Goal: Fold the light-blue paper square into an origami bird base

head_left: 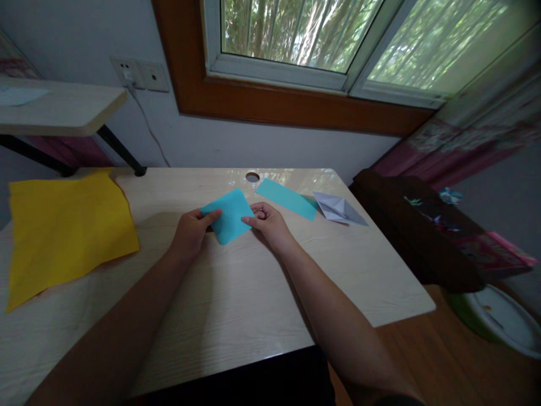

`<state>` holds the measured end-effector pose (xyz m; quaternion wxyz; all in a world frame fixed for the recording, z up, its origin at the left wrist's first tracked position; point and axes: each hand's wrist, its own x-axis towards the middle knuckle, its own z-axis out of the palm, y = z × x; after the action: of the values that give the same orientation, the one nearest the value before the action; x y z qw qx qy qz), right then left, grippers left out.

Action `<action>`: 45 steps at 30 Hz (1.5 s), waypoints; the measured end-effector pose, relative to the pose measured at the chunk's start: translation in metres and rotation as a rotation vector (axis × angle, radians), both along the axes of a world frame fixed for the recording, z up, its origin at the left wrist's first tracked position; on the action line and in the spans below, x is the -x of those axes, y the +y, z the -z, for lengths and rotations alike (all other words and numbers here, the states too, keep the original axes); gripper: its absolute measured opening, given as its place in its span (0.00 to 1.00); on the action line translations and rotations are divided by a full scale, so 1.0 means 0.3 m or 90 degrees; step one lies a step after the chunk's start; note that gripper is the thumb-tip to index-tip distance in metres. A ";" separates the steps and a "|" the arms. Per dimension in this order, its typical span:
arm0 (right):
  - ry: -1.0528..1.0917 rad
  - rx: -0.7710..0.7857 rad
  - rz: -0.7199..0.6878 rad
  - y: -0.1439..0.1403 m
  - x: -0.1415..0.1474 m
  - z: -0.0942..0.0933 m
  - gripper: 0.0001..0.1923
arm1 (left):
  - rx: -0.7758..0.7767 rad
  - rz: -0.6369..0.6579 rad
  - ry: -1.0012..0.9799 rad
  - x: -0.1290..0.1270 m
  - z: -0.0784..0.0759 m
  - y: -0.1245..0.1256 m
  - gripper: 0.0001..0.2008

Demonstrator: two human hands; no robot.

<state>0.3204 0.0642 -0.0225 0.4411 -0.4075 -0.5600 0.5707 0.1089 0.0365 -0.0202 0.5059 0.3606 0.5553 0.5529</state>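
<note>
A square sheet of turquoise paper (230,217) is held up slightly above the desk, turned cornerwise. My left hand (192,231) pinches its left corner, thumb on top and fingers hidden beneath. On the opposite side, my right hand (270,224) grips the right corner between thumb and fingers. Just beyond the right hand lies a turquoise paper strip (287,198), flat on the desk. Its right end is close to a folded pale paper boat (339,208).
A yellow cloth or sheet (71,239) covers the left part of the desk (245,304). A raised shelf (63,107) stands at the back left. A round cable hole (252,177) sits near the rear edge. To the right are a dark brown seat (406,225) and a curtain (477,124).
</note>
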 end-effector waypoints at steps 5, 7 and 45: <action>0.063 0.037 0.048 -0.003 0.001 -0.014 0.21 | -0.021 -0.044 -0.014 0.013 0.003 0.011 0.19; 0.075 0.043 0.055 -0.006 0.004 -0.019 0.21 | -0.040 -0.048 -0.014 0.021 0.005 0.014 0.19; 0.080 0.034 0.056 -0.012 0.015 -0.020 0.22 | -0.097 -0.054 0.082 0.051 0.009 0.014 0.18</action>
<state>0.3160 0.0607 -0.0167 0.4890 -0.4063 -0.4975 0.5901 0.0937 0.0408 -0.0230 0.4165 0.4092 0.5579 0.5897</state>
